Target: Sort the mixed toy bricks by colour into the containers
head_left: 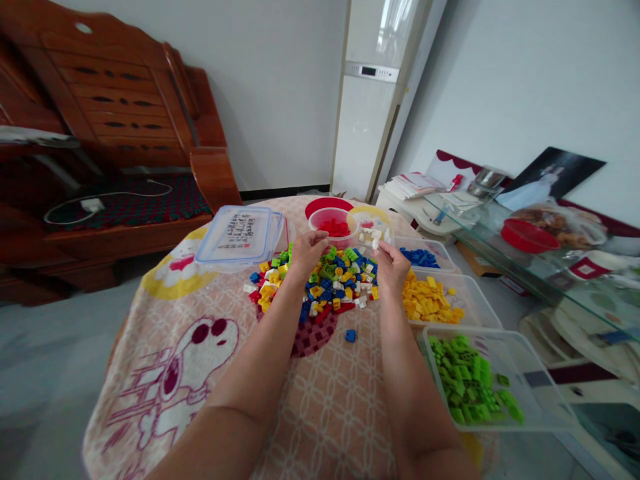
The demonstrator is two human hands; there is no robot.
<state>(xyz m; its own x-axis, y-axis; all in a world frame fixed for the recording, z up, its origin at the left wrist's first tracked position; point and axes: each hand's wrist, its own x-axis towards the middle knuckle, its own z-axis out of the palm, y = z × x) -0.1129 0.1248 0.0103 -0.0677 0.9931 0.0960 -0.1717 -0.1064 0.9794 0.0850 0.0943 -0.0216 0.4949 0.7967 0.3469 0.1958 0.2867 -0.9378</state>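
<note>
A mixed pile of small building bricks in several colours lies on the cloth-covered table. My left hand is over the pile's back left part, beside the round tub of red bricks; its fingers are pinched together, and anything between them is too small to name. At the pile's right edge, my right hand has thumb and forefinger closed on a white brick. A few white bricks lie just behind it. One blue brick sits apart, between my forearms.
Clear boxes at the right hold blue bricks, yellow bricks and green bricks. Stacked lids lie at the back left. A glass shelf stands beyond the boxes, a wooden bench at the left.
</note>
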